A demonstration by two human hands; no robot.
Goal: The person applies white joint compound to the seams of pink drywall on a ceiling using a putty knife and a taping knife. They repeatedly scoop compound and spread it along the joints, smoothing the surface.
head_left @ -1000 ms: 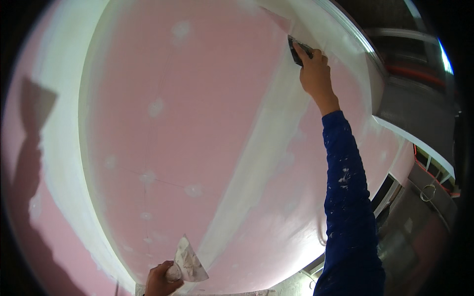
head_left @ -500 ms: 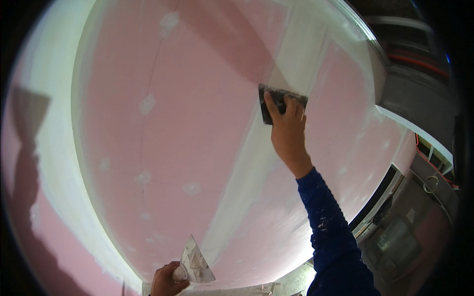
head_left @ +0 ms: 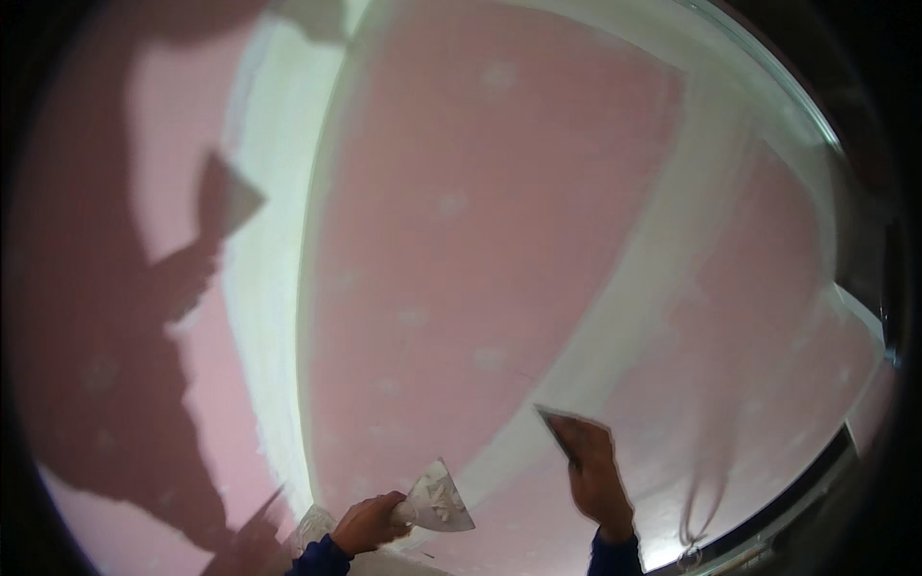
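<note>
My left hand (head_left: 370, 524) is closed round the handle of a putty knife (head_left: 442, 499). Its wide, triangular blade points up and right, with whitish compound smeared over it. To the right, my right hand (head_left: 600, 480) grips a thin, flat, dark rectangular scraper (head_left: 555, 424), now seen nearly edge-on. Behind the scraper's corner runs a broad off-white band of compound (head_left: 624, 307) across the pink board surface (head_left: 461, 278). I cannot make out whether the scraper touches the surface.
A pale compound-covered corner strip (head_left: 274, 250) curves down the left side, beside another pink board partly under my shadow (head_left: 144, 346). Several whitish filled spots dot the pink surface. A dark opening (head_left: 788, 499) lies at the lower right, near a metal edge (head_left: 768, 67) higher up.
My right hand has come down off the band with the scraper, which has turned edge-on. My left hand and putty knife have shifted right. The view has swung left.
</note>
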